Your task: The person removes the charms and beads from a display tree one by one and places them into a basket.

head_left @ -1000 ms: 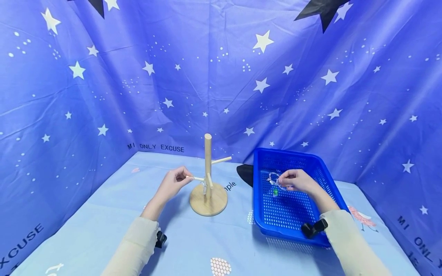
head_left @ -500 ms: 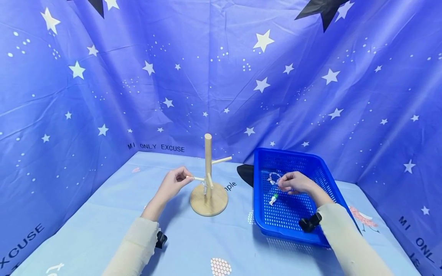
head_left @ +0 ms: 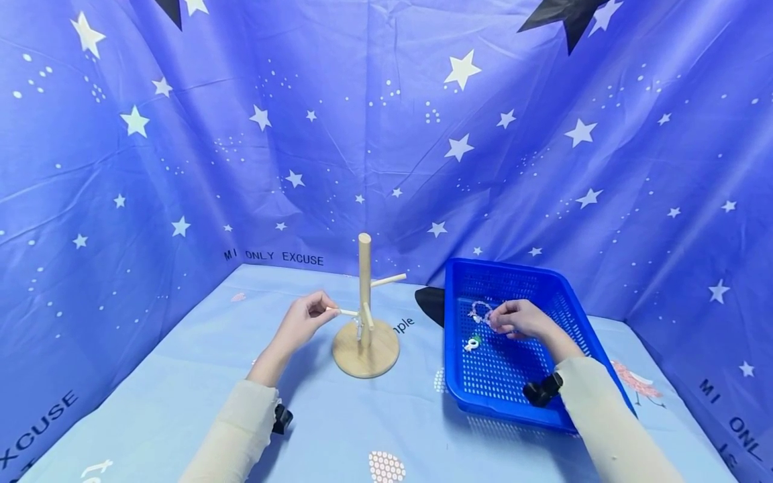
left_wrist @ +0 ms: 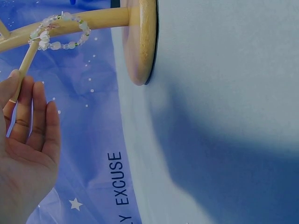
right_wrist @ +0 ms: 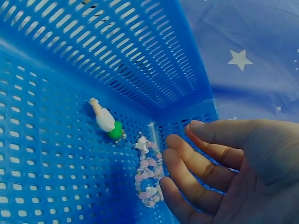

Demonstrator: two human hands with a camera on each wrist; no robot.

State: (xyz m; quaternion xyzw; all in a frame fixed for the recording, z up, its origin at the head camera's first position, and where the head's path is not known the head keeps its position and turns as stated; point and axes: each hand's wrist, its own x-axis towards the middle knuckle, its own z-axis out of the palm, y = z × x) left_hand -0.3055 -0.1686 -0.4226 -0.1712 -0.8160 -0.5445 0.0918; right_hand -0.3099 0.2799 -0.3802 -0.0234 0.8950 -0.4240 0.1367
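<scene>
A wooden peg stand [head_left: 365, 268] rises from a round base, and my left hand [head_left: 304, 318] pinches the end of one of its side pegs [left_wrist: 24, 65]. Around that peg hangs a bracelet of pale beads [left_wrist: 84, 35], close to the post. Over the blue basket [head_left: 513, 409] is my right hand [head_left: 519, 318], its fingers bent. A pink and clear bead bracelet [right_wrist: 145, 175] overlaps its fingertips in the right wrist view; I cannot tell whether they hold it. Left of it is a small figure charm [right_wrist: 106, 121] with green head, white body and metal ring.
The basket has tall slotted walls and stands at the right of the light blue tablecloth [head_left: 326, 429]. Another side peg [head_left: 388, 280] points right toward it. Blue star-printed cloth [head_left: 386, 134] hangs behind and along both sides.
The charm has turned and shifted a little left. My right hand first came slightly back and down, then hardly moved. My left hand stays on the peg.
</scene>
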